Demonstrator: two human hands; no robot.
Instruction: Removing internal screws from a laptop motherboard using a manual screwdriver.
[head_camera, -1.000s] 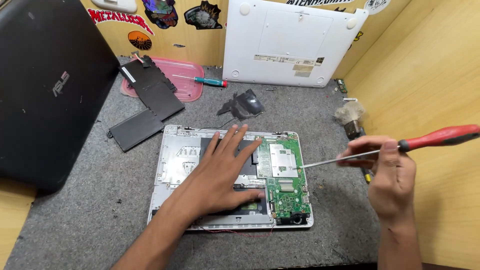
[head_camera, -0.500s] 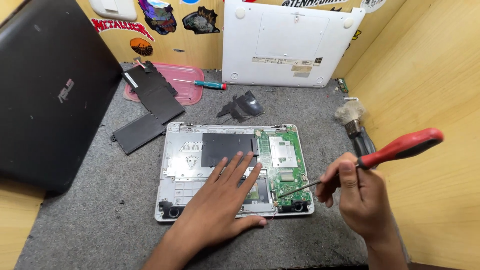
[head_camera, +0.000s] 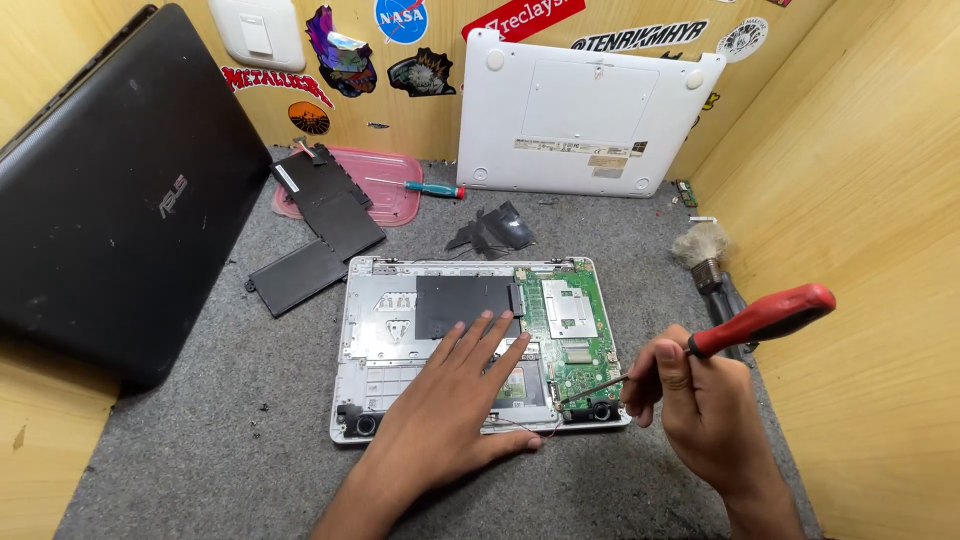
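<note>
Bench is a grey felt mat (head_camera: 250, 440) boxed in by yellow wood walls (head_camera: 860, 200); the back wall, far beyond both hands, carries stickers and a white switch plate (head_camera: 257, 30).

Well left of the left hand: a closed black laptop (head_camera: 110, 190) propped against the left wall.

Straight ahead of the hands, leaning on the back wall: a white bottom cover (head_camera: 585, 115).

Under the left hand: an opened white laptop chassis (head_camera: 395, 330), inside up, with a green circuit board (head_camera: 570, 320) on the side nearer the right hand.

Ahead-left of the left hand: a black battery pack (head_camera: 320, 225) lying partly on a pink tray (head_camera: 390, 185), with a small teal-handled screwdriver (head_camera: 425, 187) at the tray's edge. Between chassis and cover: a black plastic piece (head_camera: 495, 230). Just ahead of the right hand: a dusting brush (head_camera: 705, 255).

Left hand (head_camera: 455, 405): flat, fingers spread wide, pressing the chassis down, gripping nothing.

Right hand (head_camera: 700, 400): closed round a red-handled screwdriver (head_camera: 765, 318); the handle sticks up to its right, the tip reaches left to the board's near corner, between the two hands.
</note>
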